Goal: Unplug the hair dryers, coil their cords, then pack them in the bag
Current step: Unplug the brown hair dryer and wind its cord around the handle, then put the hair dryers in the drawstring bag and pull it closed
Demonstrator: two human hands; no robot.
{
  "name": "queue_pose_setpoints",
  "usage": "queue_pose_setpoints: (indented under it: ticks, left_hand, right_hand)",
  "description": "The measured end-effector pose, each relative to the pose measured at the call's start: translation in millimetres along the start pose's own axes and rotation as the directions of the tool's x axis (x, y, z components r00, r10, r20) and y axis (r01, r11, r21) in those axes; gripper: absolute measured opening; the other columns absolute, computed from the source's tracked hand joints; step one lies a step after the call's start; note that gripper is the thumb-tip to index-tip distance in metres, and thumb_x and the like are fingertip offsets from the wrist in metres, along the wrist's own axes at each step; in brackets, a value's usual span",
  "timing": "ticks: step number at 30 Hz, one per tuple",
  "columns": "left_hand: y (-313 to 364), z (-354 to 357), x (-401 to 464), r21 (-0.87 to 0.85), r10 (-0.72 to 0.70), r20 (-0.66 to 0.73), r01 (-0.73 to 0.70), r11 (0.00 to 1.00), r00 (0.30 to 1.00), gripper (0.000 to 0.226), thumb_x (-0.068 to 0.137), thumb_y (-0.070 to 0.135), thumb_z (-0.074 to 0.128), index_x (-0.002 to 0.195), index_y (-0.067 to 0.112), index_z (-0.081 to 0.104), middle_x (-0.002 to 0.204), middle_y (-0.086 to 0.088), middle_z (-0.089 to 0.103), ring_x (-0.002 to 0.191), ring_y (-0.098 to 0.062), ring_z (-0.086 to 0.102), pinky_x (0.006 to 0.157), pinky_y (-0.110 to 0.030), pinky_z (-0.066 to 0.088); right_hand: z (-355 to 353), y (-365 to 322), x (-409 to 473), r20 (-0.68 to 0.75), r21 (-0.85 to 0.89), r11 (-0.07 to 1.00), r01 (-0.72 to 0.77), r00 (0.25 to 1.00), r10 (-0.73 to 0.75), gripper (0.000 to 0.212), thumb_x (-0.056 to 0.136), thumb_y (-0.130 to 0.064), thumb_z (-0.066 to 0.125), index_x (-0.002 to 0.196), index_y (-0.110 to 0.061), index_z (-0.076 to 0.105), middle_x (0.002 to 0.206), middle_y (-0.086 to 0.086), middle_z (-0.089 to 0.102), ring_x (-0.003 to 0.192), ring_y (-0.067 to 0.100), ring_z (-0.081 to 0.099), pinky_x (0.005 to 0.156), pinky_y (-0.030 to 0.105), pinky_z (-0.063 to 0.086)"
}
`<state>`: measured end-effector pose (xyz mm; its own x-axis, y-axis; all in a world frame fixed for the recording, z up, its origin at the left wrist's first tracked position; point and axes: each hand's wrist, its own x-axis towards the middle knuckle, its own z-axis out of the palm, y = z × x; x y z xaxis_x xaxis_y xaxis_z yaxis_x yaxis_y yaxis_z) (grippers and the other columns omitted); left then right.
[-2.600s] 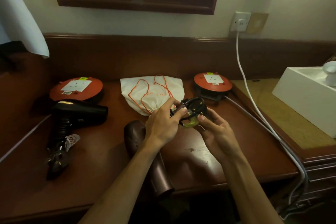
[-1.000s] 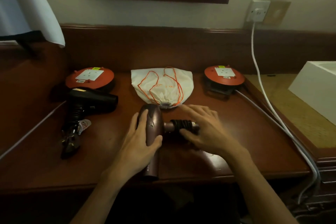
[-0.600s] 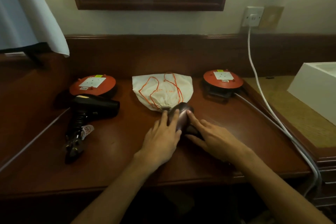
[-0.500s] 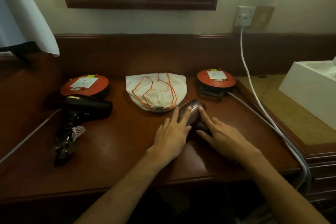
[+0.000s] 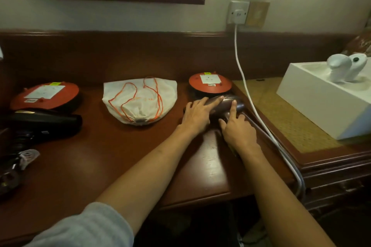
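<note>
A brown hair dryer [image 5: 225,104] lies on the wooden desk [image 5: 100,156], right of the white drawstring bag [image 5: 140,100] and just in front of the right orange socket reel [image 5: 209,83]. My left hand [image 5: 197,113] rests flat on its left side, and my right hand [image 5: 235,128] presses its near side with a finger on top. Its handle and cord are hidden under my hands. A black hair dryer [image 5: 43,122] with its coiled cord and plug [image 5: 12,166] lies at the far left.
A second orange socket reel [image 5: 45,95] sits at the back left. A white cable [image 5: 247,90] runs from the wall socket [image 5: 237,13] down past the desk's right edge. A white box [image 5: 325,96] holding white figures stands on the lower side table.
I finished with the cord and laid the brown dryer on the desk, then slid it with both hands from the middle to the right, past the bag, towards the right reel.
</note>
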<state>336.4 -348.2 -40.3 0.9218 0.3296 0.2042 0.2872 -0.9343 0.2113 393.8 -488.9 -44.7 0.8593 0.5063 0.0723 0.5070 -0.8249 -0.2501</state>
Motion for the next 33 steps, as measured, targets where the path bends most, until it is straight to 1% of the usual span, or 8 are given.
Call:
queue_pose_setpoints:
  ticks: [7,12,15,18,21,25,29,33]
  left_hand:
    - [-22.2,6.8,-32.1,0.045,0.147,-0.067,-0.144,0.989,0.987,0.072,0.104,0.053,0.044,0.162,0.041,0.004,0.169,-0.019,0.012,0.158,-0.035,0.007,0.125,-0.056,-0.002]
    - [-96.1,-11.4,-99.5,0.007,0.012,-0.318,-0.011,1.000,0.948,0.053,0.102,0.049,0.050,0.151,0.029,0.044,0.157,-0.010,0.042,0.146,-0.028,0.034,0.122,-0.047,0.022]
    - [-153.0,-31.0,-135.1,-0.127,-0.248,-0.470,0.213,0.969,0.847,0.048,0.096,0.052,0.061,0.136,0.025,0.060,0.140,-0.007,0.056,0.130,-0.026,0.046,0.104,-0.039,0.039]
    - [-182.3,-38.2,-148.4,-0.267,-0.445,-0.451,0.359,0.894,0.773,0.044,0.091,0.054,0.069,0.126,0.028,0.064,0.129,-0.003,0.061,0.117,-0.024,0.049,0.088,-0.031,0.034]
    - [-185.0,-35.6,-142.0,-0.249,-0.432,-0.347,0.362,0.898,0.833,0.031,0.090,0.054,0.069,0.112,0.032,0.068,0.120,0.003,0.067,0.112,-0.022,0.053,0.089,-0.035,0.035]
    - [-190.1,-33.9,-138.7,-0.302,-0.501,-0.321,0.415,0.858,0.804,0.034,0.092,0.054,0.067,0.109,0.026,0.076,0.103,-0.001,0.071,0.103,-0.025,0.059,0.087,-0.039,0.045]
    - [-200.8,-31.3,-129.5,-0.185,-0.475,-0.283,0.439,0.879,0.833,0.038,0.094,0.052,0.061,0.111,0.021,0.075,0.108,-0.002,0.067,0.109,-0.024,0.057,0.087,-0.038,0.042]
    - [-210.8,-32.2,-116.6,-0.124,-0.434,-0.251,0.416,0.901,0.865,0.042,0.084,0.062,0.065,0.108,0.028,0.072,0.104,0.002,0.059,0.109,-0.022,0.053,0.087,-0.039,0.039]
  right_hand:
    - [0.8,0.9,5.9,0.044,0.033,0.998,-0.055,0.998,0.054,0.082,0.101,-0.058,0.037,0.159,-0.028,-0.014,0.152,0.026,0.038,0.132,0.043,0.049,0.102,0.058,0.046]
    - [-7.2,-6.0,4.2,0.058,-0.019,0.994,-0.108,0.992,0.109,0.087,0.098,-0.060,0.046,0.161,-0.025,-0.005,0.157,0.024,0.032,0.143,0.042,0.036,0.112,0.061,0.034]
    - [-18.2,-21.7,-6.2,-0.286,0.046,0.992,-0.114,0.950,0.123,0.079,0.090,-0.059,0.058,0.151,-0.013,0.037,0.147,0.025,0.042,0.137,0.044,0.038,0.111,0.064,0.034]
    - [-15.6,-78.3,-15.5,-0.520,0.180,0.972,0.148,0.853,-0.033,0.048,0.091,-0.043,0.065,0.126,-0.009,0.060,0.126,0.018,0.057,0.121,0.039,0.050,0.103,0.056,0.041]
    - [8.6,-154.2,-19.2,-0.292,0.367,0.825,0.429,0.896,-0.336,0.033,0.092,-0.034,0.070,0.119,-0.016,0.066,0.112,0.005,0.064,0.107,0.023,0.056,0.092,0.043,0.050]
    - [52.7,-205.6,0.4,0.034,0.409,0.786,0.464,0.852,-0.522,0.033,0.089,-0.030,0.074,0.119,-0.017,0.070,0.110,0.003,0.060,0.102,0.019,0.059,0.085,0.034,0.052]
    - [69.5,-215.8,20.3,0.051,0.529,0.718,0.453,0.827,-0.560,0.026,0.085,-0.020,0.078,0.111,-0.015,0.075,0.095,0.001,0.062,0.081,0.011,0.054,0.071,0.021,0.039]
    - [85.5,-219.8,27.0,-0.052,0.646,0.642,0.413,0.862,-0.504,0.020,0.079,-0.007,0.074,0.098,-0.013,0.075,0.091,0.001,0.073,0.080,0.011,0.064,0.068,0.019,0.046]
